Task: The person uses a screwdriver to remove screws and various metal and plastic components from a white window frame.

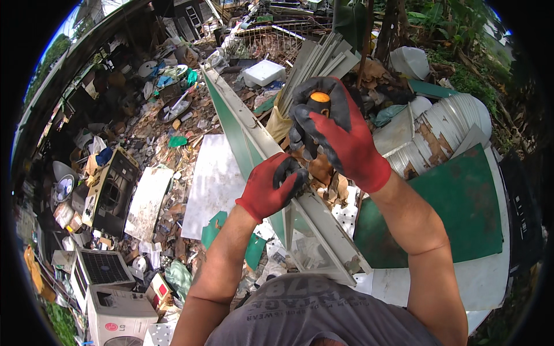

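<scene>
In my right hand (346, 130), gloved in red and black, is a hand tool with a black handle and an orange end cap (319, 97). The fingers wrap round the handle; its lower end is hidden, so I cannot tell its kind. My left hand (272, 185), in a matching glove, lies lower on a long white metal frame (314, 228) with a green side. Its fingers are curled together; what they pinch, if anything, is hidden. The frame slants from the upper left toward my body, between my forearms.
Scrap covers the ground. Left of the frame lie white sheets (210, 179), a dark open casing (112, 190) and a white appliance unit (118, 314). On the right are a green panel (438, 207) and a ribbed white drum (444, 135). Pale strips (317, 69) stand beyond my hands.
</scene>
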The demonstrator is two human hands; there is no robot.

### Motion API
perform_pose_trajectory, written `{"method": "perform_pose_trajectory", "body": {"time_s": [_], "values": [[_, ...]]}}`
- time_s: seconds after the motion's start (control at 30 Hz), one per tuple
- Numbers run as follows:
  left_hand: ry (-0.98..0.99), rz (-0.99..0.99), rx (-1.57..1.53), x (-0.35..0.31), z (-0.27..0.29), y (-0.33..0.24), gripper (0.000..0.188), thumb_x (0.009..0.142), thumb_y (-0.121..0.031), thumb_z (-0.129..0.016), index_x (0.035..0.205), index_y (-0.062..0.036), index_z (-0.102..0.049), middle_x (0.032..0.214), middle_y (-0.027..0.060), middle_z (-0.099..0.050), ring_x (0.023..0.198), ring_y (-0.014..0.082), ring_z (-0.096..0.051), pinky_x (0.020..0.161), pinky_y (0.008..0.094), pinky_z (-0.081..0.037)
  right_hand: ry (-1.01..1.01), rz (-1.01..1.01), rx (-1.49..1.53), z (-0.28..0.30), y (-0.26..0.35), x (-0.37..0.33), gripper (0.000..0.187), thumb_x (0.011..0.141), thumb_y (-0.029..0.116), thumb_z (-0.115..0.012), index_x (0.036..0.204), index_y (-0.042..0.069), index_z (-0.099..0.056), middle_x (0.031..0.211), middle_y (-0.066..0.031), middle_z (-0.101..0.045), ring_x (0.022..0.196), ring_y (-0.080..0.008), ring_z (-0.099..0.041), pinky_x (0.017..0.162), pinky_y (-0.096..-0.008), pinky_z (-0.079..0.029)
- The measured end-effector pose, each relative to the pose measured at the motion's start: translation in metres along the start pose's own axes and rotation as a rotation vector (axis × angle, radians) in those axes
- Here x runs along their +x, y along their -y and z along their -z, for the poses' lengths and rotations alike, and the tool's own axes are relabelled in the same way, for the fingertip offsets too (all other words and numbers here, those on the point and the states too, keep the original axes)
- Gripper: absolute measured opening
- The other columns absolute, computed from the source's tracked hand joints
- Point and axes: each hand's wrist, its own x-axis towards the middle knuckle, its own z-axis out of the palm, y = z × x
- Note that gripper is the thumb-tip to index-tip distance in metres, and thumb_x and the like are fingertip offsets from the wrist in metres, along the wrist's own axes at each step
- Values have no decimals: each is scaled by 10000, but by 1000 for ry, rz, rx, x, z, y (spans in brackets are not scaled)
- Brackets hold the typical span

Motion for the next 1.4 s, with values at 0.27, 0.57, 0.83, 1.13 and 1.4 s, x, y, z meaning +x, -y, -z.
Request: {"method": "perform_pose_trajectory", "body": {"time_s": [0.27,0.57,0.83,1.13,1.4], "values": [[-16,-33,40,4,-2,0,240,968,-223,-630,1016,12,-650,903,132,-667,832,241,-660,805,353,-515,8,-79,21,-2,11,1,273,1051,87,-576,1302,62,-473,1082,-49,-590,882,-114,-592,789,-310,-532],[-14,-28,37,4,-1,-9,219,931,-181,-648,1024,17,-653,923,153,-666,855,292,-670,827,368,-519,29,-85,38,0,12,-1,262,1058,93,-565,1302,59,-476,1068,-51,-583,857,-119,-582,781,-318,-536],[5,-57,73,4,1,-11,266,928,-208,-666,1079,11,-658,934,174,-680,868,315,-680,820,387,-519,221,-139,94,16,16,9,261,1050,123,-572,1287,30,-513,1055,-78,-603,868,-165,-686,782,-324,-562],[16,-82,59,2,5,1,262,913,-231,-684,1070,-22,-667,1054,198,-672,973,423,-664,857,439,-527,139,-162,108,-4,13,14,251,1029,120,-607,1248,24,-531,1057,-71,-608,932,-139,-666,810,-305,-558],[-42,-184,48,0,3,0,309,901,-233,-685,1125,-21,-669,1082,197,-666,969,436,-664,862,438,-530,-62,-14,-231,-24,13,-4,317,1015,111,-645,1282,44,-488,1092,-59,-609,1001,-130,-652,843,-303,-548]]}}
